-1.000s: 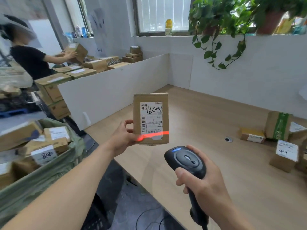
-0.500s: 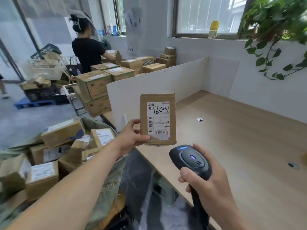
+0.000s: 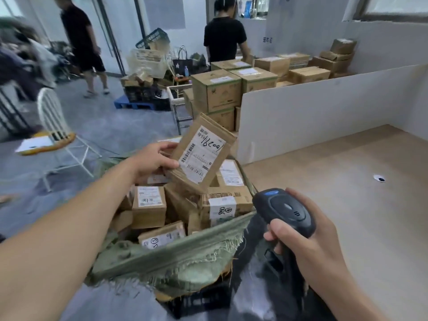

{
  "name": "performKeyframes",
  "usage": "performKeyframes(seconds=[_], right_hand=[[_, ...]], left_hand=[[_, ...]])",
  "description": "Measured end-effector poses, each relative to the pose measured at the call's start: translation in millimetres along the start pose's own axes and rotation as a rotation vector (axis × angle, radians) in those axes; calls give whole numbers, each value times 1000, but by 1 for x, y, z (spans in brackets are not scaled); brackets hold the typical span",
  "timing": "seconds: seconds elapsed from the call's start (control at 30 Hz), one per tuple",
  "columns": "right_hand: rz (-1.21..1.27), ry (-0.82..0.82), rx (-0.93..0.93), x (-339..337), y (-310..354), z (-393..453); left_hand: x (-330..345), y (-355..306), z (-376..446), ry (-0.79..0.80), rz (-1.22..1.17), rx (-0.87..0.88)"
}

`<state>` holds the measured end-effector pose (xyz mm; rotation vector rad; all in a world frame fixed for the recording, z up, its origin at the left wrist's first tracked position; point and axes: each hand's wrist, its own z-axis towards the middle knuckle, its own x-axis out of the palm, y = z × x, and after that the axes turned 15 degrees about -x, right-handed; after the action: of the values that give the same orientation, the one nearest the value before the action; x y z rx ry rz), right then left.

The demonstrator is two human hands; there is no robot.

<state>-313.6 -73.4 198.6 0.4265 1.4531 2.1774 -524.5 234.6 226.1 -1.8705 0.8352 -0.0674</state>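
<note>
Parcel off the desk already?

Yes. Held upright above the wood a second ago, with a red scan line across the label. Now tilted, label up, over the open green sack left of the desk, just above the other boxes piled in there.

Gripped how?

Pinched at its left edge by the left hand, thumb on the label face and fingers curled over the top of that edge. Not yet let go.

And the scanner?

Lowered, no beam showing, in the right hand. Fingers curled tight round the handle, close to the sack's rim.

Meaning for the job?

Probably scan done and sorting under way, with a drop or a set-down among the boxes to come next. Worth watching the landing on that uneven pile, so near the frayed rim.
</note>
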Motion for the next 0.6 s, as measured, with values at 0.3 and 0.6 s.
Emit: performKeyframes(seconds=[0.3,0.6], right_hand=[[12,178,-28,46,-20,18],[33,175,54,50,-37,18]], left_hand=[[-78,71,-21,-114,261,-319],[-52,122,6,-12,526,-433]])
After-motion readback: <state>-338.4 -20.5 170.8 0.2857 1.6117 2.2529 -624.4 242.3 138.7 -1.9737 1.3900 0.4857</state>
